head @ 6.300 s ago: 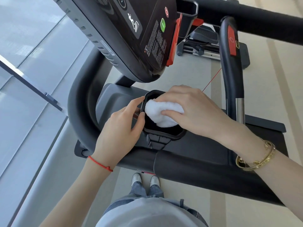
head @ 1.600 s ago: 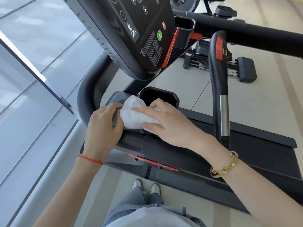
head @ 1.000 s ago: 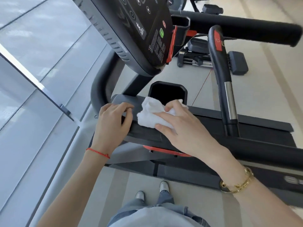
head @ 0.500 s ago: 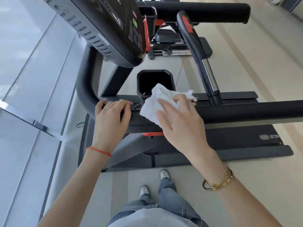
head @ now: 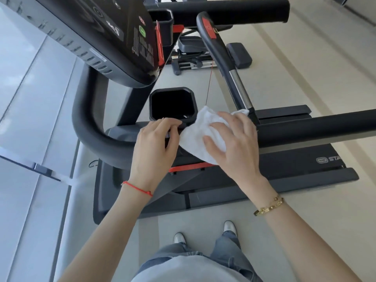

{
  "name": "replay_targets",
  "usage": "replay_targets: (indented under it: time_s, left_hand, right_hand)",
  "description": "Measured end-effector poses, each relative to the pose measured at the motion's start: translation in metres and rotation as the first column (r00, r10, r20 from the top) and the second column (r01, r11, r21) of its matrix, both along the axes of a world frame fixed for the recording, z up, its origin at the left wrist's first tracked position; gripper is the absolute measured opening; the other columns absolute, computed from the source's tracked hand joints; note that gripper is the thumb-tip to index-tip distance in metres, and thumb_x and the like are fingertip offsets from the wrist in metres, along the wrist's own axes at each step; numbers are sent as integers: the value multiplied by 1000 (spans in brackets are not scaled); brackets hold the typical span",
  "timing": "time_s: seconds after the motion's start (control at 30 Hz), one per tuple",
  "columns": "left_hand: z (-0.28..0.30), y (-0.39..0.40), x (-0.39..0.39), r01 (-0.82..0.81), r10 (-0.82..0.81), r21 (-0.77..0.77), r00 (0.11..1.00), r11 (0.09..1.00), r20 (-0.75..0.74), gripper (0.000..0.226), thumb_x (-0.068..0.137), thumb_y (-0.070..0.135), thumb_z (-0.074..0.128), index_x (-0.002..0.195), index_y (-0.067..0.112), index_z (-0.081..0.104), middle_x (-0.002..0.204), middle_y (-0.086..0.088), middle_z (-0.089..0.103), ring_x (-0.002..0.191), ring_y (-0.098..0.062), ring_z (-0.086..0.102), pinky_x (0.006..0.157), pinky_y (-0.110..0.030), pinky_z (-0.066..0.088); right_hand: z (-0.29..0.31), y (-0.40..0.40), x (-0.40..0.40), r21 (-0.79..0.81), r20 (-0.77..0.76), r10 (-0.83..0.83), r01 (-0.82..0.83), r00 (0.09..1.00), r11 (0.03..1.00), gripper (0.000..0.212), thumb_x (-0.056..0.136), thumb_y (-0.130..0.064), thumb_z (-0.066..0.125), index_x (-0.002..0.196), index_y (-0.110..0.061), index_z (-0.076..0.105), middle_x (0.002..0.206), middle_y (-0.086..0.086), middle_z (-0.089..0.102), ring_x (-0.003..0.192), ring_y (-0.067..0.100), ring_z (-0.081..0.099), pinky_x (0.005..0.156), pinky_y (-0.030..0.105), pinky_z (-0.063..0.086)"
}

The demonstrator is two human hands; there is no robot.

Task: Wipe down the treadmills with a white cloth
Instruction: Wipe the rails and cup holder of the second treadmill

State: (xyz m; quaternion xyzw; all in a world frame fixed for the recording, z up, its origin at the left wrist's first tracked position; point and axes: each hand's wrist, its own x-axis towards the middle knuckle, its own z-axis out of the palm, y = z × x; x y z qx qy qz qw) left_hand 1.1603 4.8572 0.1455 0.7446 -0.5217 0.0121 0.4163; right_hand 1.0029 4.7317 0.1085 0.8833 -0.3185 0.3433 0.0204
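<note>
Cloth [head: 200,137], white and bunched, lies on the treadmill's [head: 305,159] crossbar just right of the square black cup holder [head: 173,102], pinned under the right hand [head: 232,143], whose fingers spread flat and press down on it. Left hand [head: 152,147] sits just beside the cloth's left edge, fingers curled over the bar at the holder's near rim, gripping there. A red string circles the left wrist, a gold bracelet [head: 268,206] the right. Above hangs the dark console [head: 105,37], with a red-tabbed upright grip [head: 221,64] to its right. Below, two shoes on the pale floor [head: 305,231].
</note>
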Motion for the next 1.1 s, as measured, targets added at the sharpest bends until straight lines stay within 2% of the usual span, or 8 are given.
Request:
replay_targets:
  time_s: [0.17, 0.3, 0.53, 0.8, 0.97, 1.1]
  left_hand:
    - [-5, -33, -37, 18, -18, 32, 1000, 999, -21, 22, 98, 12, 51, 111, 14, 68, 100, 4, 68, 95, -14, 62, 81, -35, 53]
    - [-6, -64, -74, -13, 14, 70, 1000, 997, -12, 19, 98, 18, 52, 106, 19, 69, 98, 10, 68, 93, -11, 62, 76, -29, 51]
    - [-12, -114, -132, -70, 57, 147, 994, 987, 93, 18, 97, 15, 54, 100, 15, 72, 84, 3, 70, 79, -20, 62, 74, -39, 51]
    - [-13, -173, -199, -71, 59, 123, 993, 990, 99, 17, 95, 12, 56, 97, 14, 72, 86, 4, 70, 79, -19, 63, 70, -37, 51]
    - [-13, -203, -231, -64, 50, 131, 993, 989, 108, 17, 95, 12, 56, 96, 15, 72, 82, 6, 70, 77, -17, 62, 66, -29, 48]
    - [-13, -221, -250, -64, 49, 138, 993, 988, 112, 17, 95, 12, 55, 96, 15, 72, 80, 6, 69, 74, -16, 61, 64, -31, 48]
  right_hand:
    - [-2, -48, -48, -30, 91, -113, 116, 989, 993, 36, 95, -43, 51, 89, -14, 71, 119, -3, 66, 108, 25, 47, 90, 38, 42]
    - [-6, -73, -74, -74, 111, -79, 87, 991, 993, 34, 95, -40, 50, 89, -14, 72, 117, -1, 66, 104, 27, 49, 87, 36, 42]
    - [-14, -131, -136, -133, 146, -78, 98, 986, 986, 34, 95, -37, 49, 86, -13, 70, 113, 0, 67, 100, 30, 51, 84, 38, 43]
    - [-16, -197, -212, -153, 155, -109, 133, 982, 979, 34, 95, -38, 49, 84, -13, 69, 109, 1, 68, 99, 33, 52, 84, 41, 44]
    - [-16, -226, -245, -161, 170, -110, 138, 979, 977, 35, 95, -38, 49, 84, -13, 70, 108, 2, 69, 98, 34, 54, 84, 39, 43]
    - [-17, -243, -266, -164, 182, -108, 138, 977, 977, 34, 95, -37, 50, 84, -12, 70, 108, 2, 69, 98, 34, 54, 83, 40, 43]
